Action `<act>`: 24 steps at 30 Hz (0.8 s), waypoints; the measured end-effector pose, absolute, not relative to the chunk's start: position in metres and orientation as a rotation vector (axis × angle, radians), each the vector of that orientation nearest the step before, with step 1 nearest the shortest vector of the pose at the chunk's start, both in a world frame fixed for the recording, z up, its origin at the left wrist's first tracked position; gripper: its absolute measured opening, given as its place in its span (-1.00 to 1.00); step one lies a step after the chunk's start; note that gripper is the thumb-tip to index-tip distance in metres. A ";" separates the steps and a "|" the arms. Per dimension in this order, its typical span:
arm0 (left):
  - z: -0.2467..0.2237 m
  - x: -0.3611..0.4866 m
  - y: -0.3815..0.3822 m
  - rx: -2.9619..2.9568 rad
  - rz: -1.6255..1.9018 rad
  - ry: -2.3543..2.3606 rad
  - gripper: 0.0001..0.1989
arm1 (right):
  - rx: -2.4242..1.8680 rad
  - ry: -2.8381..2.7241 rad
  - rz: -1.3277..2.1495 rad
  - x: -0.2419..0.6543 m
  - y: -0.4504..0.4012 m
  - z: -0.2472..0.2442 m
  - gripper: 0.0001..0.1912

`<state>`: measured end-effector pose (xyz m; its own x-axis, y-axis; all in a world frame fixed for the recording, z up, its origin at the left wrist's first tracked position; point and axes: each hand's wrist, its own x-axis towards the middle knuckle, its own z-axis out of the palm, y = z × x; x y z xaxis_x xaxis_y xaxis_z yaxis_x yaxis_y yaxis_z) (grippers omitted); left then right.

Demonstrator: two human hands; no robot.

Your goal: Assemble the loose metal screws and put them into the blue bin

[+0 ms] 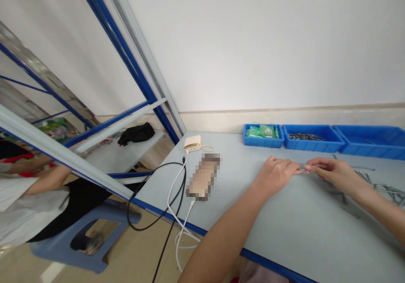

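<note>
1. Left grip first: my left hand (280, 173) is curled with its fingertips pinched on one end of a small metal piece (303, 169). My right hand (335, 173) pinches the other end at 3 o'clock from it. The fingers hide most of its shape from my feed.

2. That piece sits between the two sets of fingertips, just over the bench (284, 236). I'd judge it light, stiff and rather slick, hard to break but easy to drop. I'd take it near its ends, thumb against forefinger, with modest pressure.

3. From the hands, at 9 o'clock, lies a phone (204, 177), its screen blurred out. A cream power bank (193, 143) sits near its far end. White cables (171, 190) run over the bench's edge there, and I'd keep my left sleeve side off them.

4. Towards 10 or 11 o'clock is a blue bin with green packets (262, 136). At 12 is a bin of small metal parts (305, 137), and at 2 a third blue bin (373, 148). Their rims limit forward reach.

5. The front edge passes under my left forearm around 7 o'clock. Best room to move is between phone and left hand, and towards 6. Loose metal rods (390, 190) lie by my right wrist, at 3 to 4, and could snag or roll.
</note>
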<state>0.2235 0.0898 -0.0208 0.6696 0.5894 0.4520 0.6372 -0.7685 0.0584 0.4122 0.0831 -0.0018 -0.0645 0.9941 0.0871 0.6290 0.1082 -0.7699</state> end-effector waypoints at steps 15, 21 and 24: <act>-0.023 0.228 0.089 -2.711 -0.722 -0.927 -0.69 | -1.522 -1.739 0.987 0.416 0.072 -0.005 -0.44; -0.017 0.228 0.088 -2.721 -0.698 -1.083 -0.65 | -1.463 -1.818 1.006 0.418 0.069 -0.004 -0.48; -0.013 0.227 0.086 -2.735 -0.667 -1.102 -0.66 | -1.445 -1.822 0.912 0.412 0.064 0.000 -0.51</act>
